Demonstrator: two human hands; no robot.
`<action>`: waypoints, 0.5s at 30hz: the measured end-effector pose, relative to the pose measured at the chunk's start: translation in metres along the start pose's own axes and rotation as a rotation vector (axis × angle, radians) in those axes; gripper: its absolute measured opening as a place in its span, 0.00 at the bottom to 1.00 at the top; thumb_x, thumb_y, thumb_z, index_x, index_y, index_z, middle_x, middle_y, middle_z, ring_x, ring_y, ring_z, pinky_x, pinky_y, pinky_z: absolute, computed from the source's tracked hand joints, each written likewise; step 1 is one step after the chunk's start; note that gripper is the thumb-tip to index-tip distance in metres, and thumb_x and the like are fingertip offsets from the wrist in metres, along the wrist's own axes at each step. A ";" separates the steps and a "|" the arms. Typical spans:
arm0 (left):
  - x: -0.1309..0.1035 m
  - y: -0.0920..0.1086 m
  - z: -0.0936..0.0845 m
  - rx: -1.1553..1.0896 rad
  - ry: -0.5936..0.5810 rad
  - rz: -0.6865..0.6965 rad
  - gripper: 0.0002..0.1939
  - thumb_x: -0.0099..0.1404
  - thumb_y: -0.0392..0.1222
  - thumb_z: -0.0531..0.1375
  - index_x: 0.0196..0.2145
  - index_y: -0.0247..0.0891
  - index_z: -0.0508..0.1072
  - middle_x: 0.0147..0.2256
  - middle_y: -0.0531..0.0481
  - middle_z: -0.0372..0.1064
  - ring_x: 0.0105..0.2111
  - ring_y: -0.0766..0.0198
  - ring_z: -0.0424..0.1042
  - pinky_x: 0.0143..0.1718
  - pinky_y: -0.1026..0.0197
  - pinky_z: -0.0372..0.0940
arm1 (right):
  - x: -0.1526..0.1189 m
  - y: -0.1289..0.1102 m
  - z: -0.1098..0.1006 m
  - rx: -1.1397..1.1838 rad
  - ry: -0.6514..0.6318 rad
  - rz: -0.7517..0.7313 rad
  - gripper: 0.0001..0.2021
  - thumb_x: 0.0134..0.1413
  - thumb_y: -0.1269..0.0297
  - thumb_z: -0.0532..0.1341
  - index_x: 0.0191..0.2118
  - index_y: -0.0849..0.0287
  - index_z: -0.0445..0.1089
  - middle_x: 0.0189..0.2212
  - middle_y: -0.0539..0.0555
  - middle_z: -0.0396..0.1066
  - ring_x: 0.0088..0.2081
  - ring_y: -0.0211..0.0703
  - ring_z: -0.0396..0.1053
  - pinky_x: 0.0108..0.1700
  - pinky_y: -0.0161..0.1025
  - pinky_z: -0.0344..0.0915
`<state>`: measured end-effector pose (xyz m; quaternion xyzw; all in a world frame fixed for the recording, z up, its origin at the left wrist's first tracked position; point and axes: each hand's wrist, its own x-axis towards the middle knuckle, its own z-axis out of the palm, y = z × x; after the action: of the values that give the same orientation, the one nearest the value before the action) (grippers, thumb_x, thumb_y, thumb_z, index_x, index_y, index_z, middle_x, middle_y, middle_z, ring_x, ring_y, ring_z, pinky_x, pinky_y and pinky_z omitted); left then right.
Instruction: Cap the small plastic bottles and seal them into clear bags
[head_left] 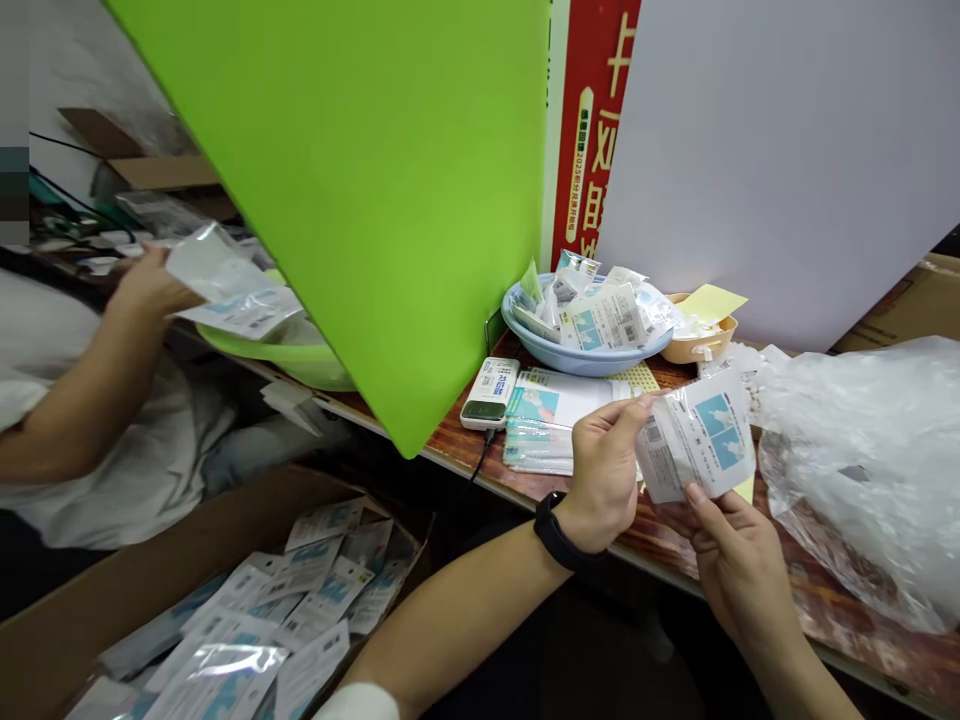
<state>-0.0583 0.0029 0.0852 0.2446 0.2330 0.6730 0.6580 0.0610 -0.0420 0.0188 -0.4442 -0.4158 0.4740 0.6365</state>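
Note:
Between my two hands is a small clear packet with a printed white and blue card (697, 437), held above the table. My left hand (609, 465), with a black band at the wrist, pinches its upper left edge. The thumb of my right hand (739, 555) presses on its lower edge, the fingers behind it. Left of the packet lies a stack of similar flat packets (544, 425). Behind them a blue basin (581, 358) is heaped with packets, and beside it sits a small orange basket (709, 347) with yellow paper in it.
A white device (491, 393) with a cable lies by the stack. Clear plastic bags (870, 450) cover the table's right side. A green panel (375, 200) separates me from another person's arm (97, 370) and packets. Below left, a cardboard box (150, 560) holds several packets.

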 end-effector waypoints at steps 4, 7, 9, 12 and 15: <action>-0.004 -0.001 -0.002 0.029 -0.160 0.008 0.16 0.59 0.54 0.66 0.31 0.35 0.80 0.27 0.49 0.76 0.26 0.66 0.72 0.34 0.62 0.67 | -0.004 -0.001 0.010 0.081 0.031 -0.001 0.13 0.54 0.58 0.67 0.46 0.50 0.76 0.50 0.54 0.76 0.51 0.57 0.74 0.52 0.55 0.74; -0.006 -0.002 -0.002 0.049 -0.135 0.040 0.13 0.58 0.49 0.67 0.33 0.36 0.80 0.28 0.50 0.76 0.28 0.66 0.72 0.34 0.63 0.67 | -0.005 0.001 0.017 0.101 0.031 0.001 0.12 0.53 0.58 0.67 0.45 0.48 0.77 0.50 0.54 0.76 0.52 0.56 0.73 0.52 0.52 0.74; -0.006 -0.001 -0.003 0.056 -0.066 0.067 0.11 0.58 0.48 0.67 0.33 0.37 0.80 0.29 0.50 0.77 0.30 0.65 0.74 0.36 0.62 0.68 | -0.005 0.001 0.019 0.088 0.011 0.007 0.11 0.53 0.56 0.67 0.43 0.48 0.77 0.47 0.55 0.77 0.51 0.56 0.74 0.49 0.51 0.76; -0.002 0.004 -0.007 0.129 -0.069 0.138 0.12 0.60 0.47 0.64 0.35 0.36 0.81 0.32 0.47 0.79 0.34 0.62 0.76 0.41 0.60 0.69 | -0.004 -0.006 0.011 -0.011 -0.141 0.133 0.13 0.52 0.50 0.66 0.38 0.53 0.77 0.40 0.59 0.79 0.43 0.60 0.78 0.41 0.54 0.78; 0.001 0.012 -0.013 0.319 -0.159 0.278 0.11 0.63 0.45 0.62 0.35 0.35 0.81 0.37 0.44 0.79 0.39 0.59 0.77 0.45 0.59 0.70 | -0.004 -0.026 -0.005 -0.293 -0.152 0.189 0.18 0.51 0.47 0.67 0.32 0.60 0.76 0.32 0.61 0.80 0.36 0.59 0.79 0.40 0.53 0.78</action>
<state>-0.0755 0.0037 0.0827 0.4277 0.2480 0.6905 0.5280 0.0709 -0.0507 0.0421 -0.5321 -0.4837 0.4983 0.4842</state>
